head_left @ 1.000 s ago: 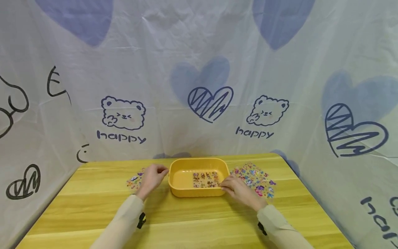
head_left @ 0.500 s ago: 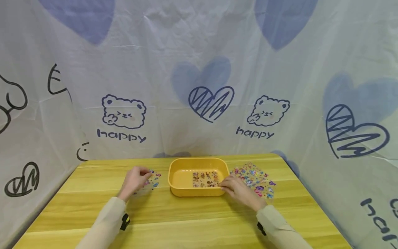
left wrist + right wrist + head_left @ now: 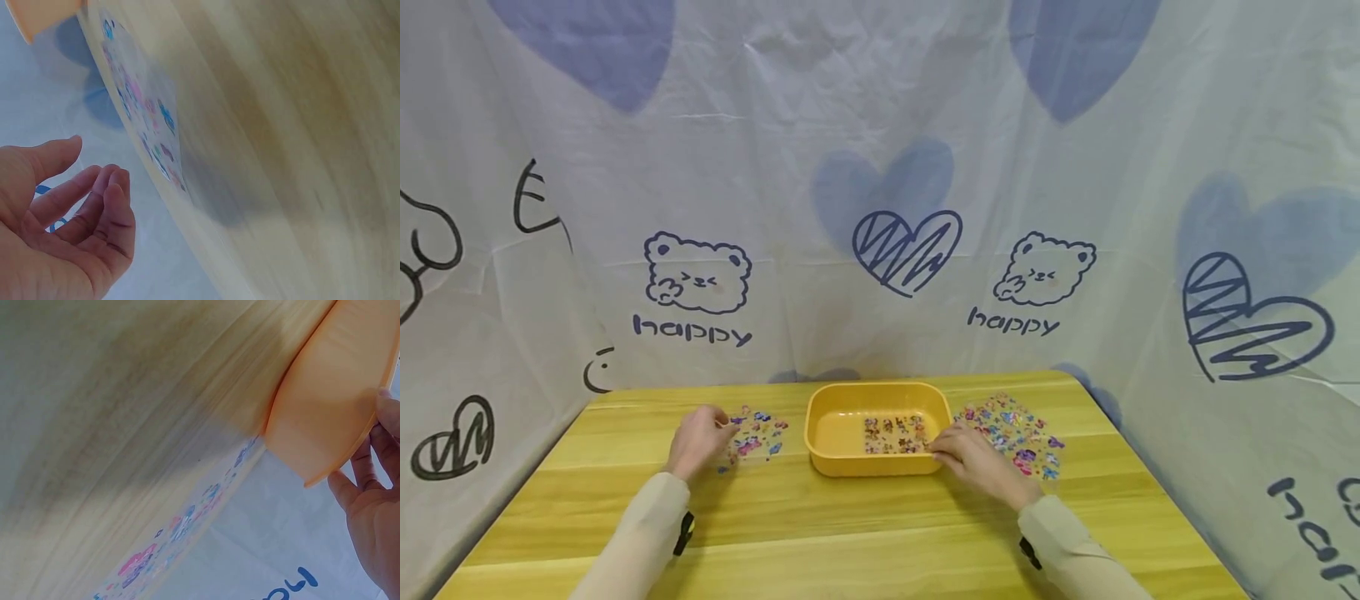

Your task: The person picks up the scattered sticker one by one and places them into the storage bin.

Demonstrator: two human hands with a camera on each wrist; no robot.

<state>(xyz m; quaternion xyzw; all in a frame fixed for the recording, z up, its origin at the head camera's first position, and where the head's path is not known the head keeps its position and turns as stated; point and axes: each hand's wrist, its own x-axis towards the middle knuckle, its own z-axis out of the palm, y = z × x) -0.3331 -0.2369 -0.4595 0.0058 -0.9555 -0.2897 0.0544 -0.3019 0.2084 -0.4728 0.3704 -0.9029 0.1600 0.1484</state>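
A yellow plastic bin (image 3: 838, 467) stands at the middle of the table. Inside it, toward the right, lies a clear sticker sheet (image 3: 887, 435) with small brownish prints. My right hand (image 3: 977, 462) grips the bin's rim at the front right corner; the right wrist view shows thumb and fingers on the orange-looking wall (image 3: 331, 406). My left hand (image 3: 698, 440) is over the table, left of the bin, beside another colourful sticker sheet (image 3: 760, 437). In the left wrist view its thumb stands apart from the loosely bent fingers (image 3: 115, 206), with nothing between them.
Right of the bin, a larger patch of clear sheets with bright stickers (image 3: 1015, 429) lies close to the right hand. The wood-grain table (image 3: 865, 542) meets a white printed cloth (image 3: 820, 333) along its back and sides.
My left hand has moved left, away from the bin's left rim, uncovering the left sticker sheet. The right hand and the bin have stayed in place.
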